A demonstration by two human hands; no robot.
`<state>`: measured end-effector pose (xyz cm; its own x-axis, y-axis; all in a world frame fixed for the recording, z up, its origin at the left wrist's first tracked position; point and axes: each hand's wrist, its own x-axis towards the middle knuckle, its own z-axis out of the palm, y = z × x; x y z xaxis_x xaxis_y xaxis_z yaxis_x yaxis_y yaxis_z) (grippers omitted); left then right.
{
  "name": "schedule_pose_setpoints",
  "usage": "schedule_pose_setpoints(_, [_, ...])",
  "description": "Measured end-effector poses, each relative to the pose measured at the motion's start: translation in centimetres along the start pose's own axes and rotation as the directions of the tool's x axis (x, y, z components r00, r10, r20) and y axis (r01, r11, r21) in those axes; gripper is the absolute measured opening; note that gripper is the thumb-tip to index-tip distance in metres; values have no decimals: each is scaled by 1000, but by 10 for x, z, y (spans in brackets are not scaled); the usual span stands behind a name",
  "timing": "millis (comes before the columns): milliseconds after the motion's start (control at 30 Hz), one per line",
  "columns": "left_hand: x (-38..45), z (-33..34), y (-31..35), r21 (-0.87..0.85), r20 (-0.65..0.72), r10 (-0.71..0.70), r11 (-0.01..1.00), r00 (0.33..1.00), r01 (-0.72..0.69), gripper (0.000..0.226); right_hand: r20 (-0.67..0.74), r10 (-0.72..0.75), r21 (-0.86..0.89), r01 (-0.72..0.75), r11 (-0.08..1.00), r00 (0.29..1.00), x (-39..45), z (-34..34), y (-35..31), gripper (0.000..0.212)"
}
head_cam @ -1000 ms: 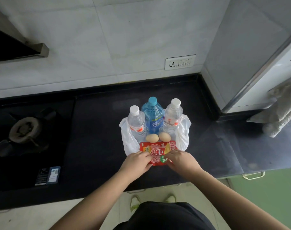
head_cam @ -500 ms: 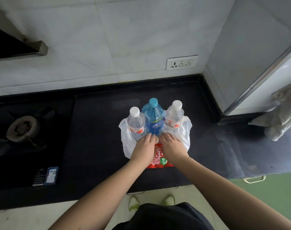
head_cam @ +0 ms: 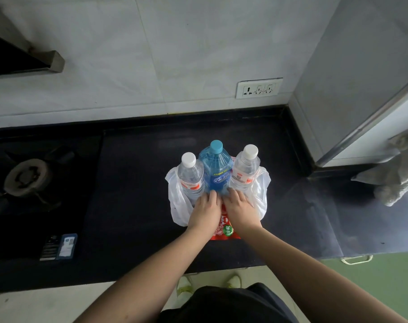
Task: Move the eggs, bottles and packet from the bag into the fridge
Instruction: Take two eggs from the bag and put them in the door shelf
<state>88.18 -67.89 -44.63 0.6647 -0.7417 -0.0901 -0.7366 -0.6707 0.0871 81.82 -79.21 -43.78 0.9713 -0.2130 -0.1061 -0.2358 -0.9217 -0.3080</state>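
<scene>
Egg step in hand: left hand (head_cam: 206, 210) and right hand (head_cam: 239, 209) lie palm-down inside the bag (head_cam: 177, 206), over the packet (head_cam: 224, 227), bottles (head_cam: 215, 169) at twelve o'clock. Eggs hidden; grasp unclear. Next: lift gently.

a glossy black stone table (head_cam: 133, 206) ran beneath a pale tiled wall (head_cam: 175, 54) bearing a white socket plate (head_cam: 259, 87); green floor (head_cam: 389, 276) lay right.

Left hand (head_cam: 205, 212): palm down, fingers curled forward, bare forearm extended from lower left. Right hand (head_cam: 239, 208): palm down, just beside the left, fingers curled; closure of either grip hidden.
</scene>
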Motion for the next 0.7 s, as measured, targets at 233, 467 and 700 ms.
schedule_pose_setpoints(233, [5, 6, -6, 145, 24, 50, 988, 998, -53, 36, -75, -60, -114, 51, 992, 995, -5, 6, 8, 40])
schedule_pose_setpoints(467, [5, 10, -5, 150, -19, 60, 987, 998, -56, 38, -149, -74, -128, 55, 990, 986, -9, 15, 11, 42])
schedule_pose_setpoints(700, [-5, 6, -1, 76, 16, 39, 996, 999, -40, 51, -154, 82, 108, -65, 992, 985, -13, -1, 11, 50])
